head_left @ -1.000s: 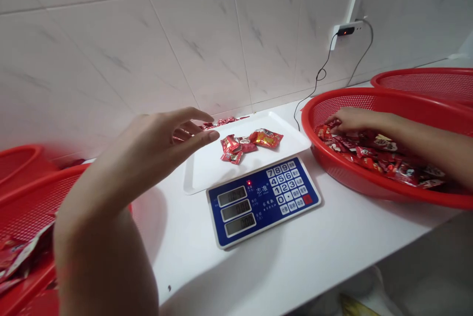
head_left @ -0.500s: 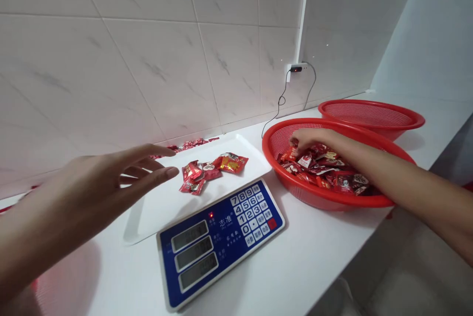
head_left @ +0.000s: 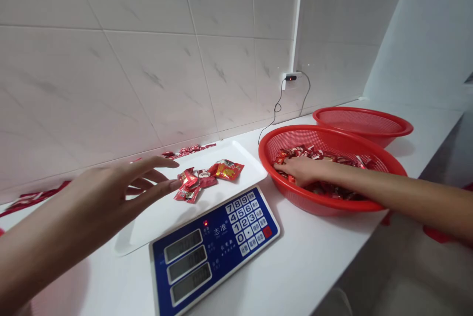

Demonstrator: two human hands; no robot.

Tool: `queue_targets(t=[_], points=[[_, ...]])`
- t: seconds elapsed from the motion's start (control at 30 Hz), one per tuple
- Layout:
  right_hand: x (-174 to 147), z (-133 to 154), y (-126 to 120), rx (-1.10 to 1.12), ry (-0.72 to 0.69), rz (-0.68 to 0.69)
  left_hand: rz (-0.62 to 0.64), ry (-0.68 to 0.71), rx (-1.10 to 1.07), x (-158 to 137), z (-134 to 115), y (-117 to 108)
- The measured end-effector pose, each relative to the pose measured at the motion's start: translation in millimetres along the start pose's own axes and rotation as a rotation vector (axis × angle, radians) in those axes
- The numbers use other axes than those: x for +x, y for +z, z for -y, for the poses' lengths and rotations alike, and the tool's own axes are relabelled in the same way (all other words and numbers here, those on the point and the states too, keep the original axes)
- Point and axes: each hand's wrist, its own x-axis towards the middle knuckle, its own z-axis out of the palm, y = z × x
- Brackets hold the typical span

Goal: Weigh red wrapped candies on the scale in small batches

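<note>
My left hand (head_left: 129, 185) hovers over the left part of the white scale tray (head_left: 148, 225), thumb and fingers apart with nothing between them. Close to its fingertips, several red candy packets (head_left: 192, 183) lie in a small group on that tray. My right hand (head_left: 297, 169) reaches down into a red mesh basket (head_left: 332, 133), among many wrapped candies (head_left: 340, 190). Its fingertips are sunk in the wrappers, so I cannot see whether they grip one. In front of the tray sits the blue keypad and display panel (head_left: 216, 252) of the scale.
Behind the filled basket stands a second red basket (head_left: 364, 116). More red packets (head_left: 190, 150) lie along the tiled wall behind the tray, and others (head_left: 35, 197) at the left. A cable (head_left: 275, 111) hangs from a wall socket (head_left: 290, 79). The counter's front edge runs along the right.
My right hand has gone lower and deeper into the candies in the basket. The left hand keeps nearly the same pose over the tray. The view has shifted slightly.
</note>
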Motion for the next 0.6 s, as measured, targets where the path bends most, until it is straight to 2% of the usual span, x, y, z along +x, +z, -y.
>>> queue_targets(t=[0.13,0.27,0.33,0.43,0.53,0.6], points=[[3.2,-23.3,-17.7,-0.139,0.160,-0.106,0.073,-0.044,-0.054,-2.8,-1.8,-2.7],[-10.2,-65.3,-35.6,-0.010,0.412,-0.186,0.068,-0.032,-0.060,-2.5,0.9,-4.4],[-17.8,-78.4,-39.0,0.084,0.457,-0.165,0.058,-0.020,-0.049,-1.1,-1.1,-3.2],[-22.9,-75.6,-38.2,0.102,0.386,-0.185,0.043,-0.013,-0.084,1.5,-5.7,0.6],[-20.6,-50.6,-30.6,0.055,0.220,-0.234,0.076,-0.037,-0.088,2.3,-8.6,2.2],[-17.5,-31.3,-21.1,0.152,0.056,-0.134,0.105,-0.055,-0.070,1.1,-8.8,0.8]])
